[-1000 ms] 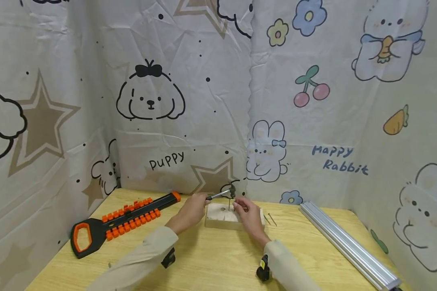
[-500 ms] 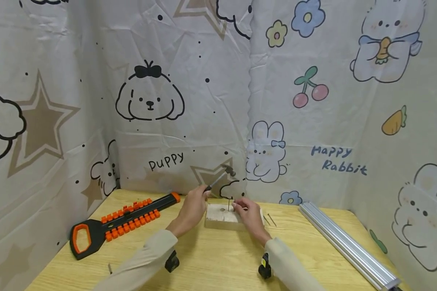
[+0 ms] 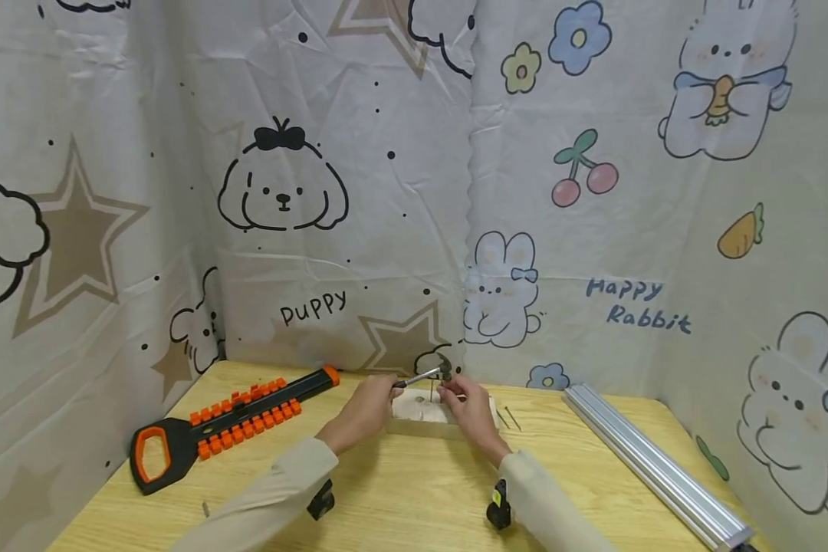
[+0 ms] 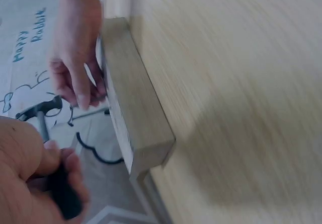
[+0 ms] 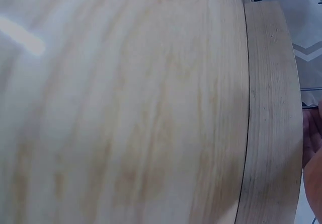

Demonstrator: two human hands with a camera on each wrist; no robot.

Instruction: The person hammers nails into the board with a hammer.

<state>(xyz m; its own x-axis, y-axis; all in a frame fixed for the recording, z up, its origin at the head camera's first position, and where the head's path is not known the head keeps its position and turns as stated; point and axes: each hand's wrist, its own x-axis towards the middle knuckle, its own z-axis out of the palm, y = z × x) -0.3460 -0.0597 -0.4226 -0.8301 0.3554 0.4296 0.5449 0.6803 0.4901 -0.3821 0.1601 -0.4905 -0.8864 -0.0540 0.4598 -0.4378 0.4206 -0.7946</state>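
A pale wooden block (image 3: pixel 424 428) lies on the table near the back wall. My left hand (image 3: pixel 367 406) grips a small claw hammer (image 3: pixel 421 376) by its black handle. The hammer's dark head is low over the block, right by the right hand's fingertips in the head view. My right hand (image 3: pixel 472 410) pinches a thin nail (image 5: pixel 309 107) upright at the block's top face; the fingers partly hide it. Just to the left, another nail (image 3: pixel 432 391) stands in the block by itself. A dark round mark (image 3: pixel 419 399) shows on the wood left of that nail.
Loose nails (image 3: pixel 511 418) lie right of the block. An orange and black socket rack (image 3: pixel 248 418) occupies the table's left side, and a silver metal profile (image 3: pixel 655 464) runs along the right. A small metal piece (image 3: pixel 205 509) lies near the left sleeve. Printed cloth hangs behind.
The hammer's head rose from above the nails half a second ago and is now down again beside the right fingertips. The right hand keeps its pinch in nearly the same place.
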